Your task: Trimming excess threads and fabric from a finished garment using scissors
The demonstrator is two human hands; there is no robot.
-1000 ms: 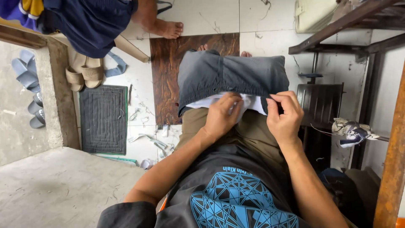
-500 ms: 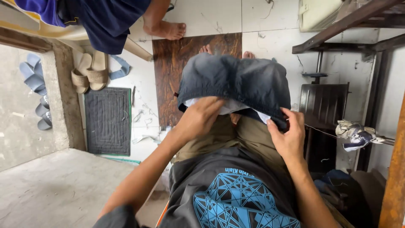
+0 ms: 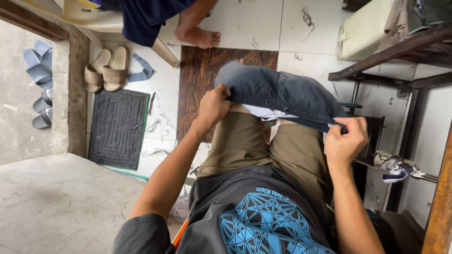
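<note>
While both hands pinch it, the dark shorts (image 3: pixel 282 96) lie over the knees. Left hand (image 3: pixel 214 106) & right hand (image 3: pixel 345 141) each grip an edge tight, white lining (image 3: pixel 268 113) showing underneath.

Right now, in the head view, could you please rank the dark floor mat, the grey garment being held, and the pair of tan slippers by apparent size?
1. Grey garment, though nearness to the camera flatters it.
2. Dark floor mat, looking nearly alike.
3. Tan slippers, clearly smallest.
</note>
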